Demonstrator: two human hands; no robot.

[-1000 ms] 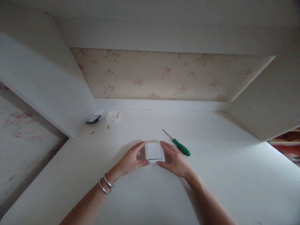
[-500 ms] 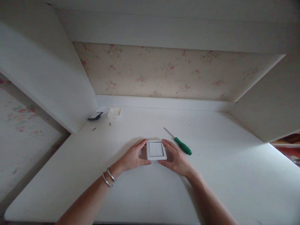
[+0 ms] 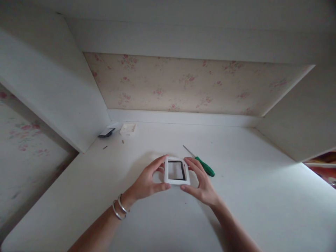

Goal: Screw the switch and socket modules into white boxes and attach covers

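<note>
A square white wall switch frame with rounded corners is held between my hands, tilted toward me. A dark edge lines its opening, and a plain greyish surface shows inside; whether that is the switch panel or the table behind, I cannot tell. My left hand grips the left side, thumb at the lower corner and fingers at the upper one. At the right side, my right hand has its thumb at the bottom edge and its fingers at the top corner. A green-handled screwdriver lies just beyond my right hand.
At the back left lie a black-and-white piece and a shallow white square box. Two small screws rest in front of them. White side panels and a low back ledge border the white table.
The switch frame has come up and tilted toward me, moving slightly right. Its two-rocker face, visible before, no longer shows clearly in the opening. Both hands moved along with it.
</note>
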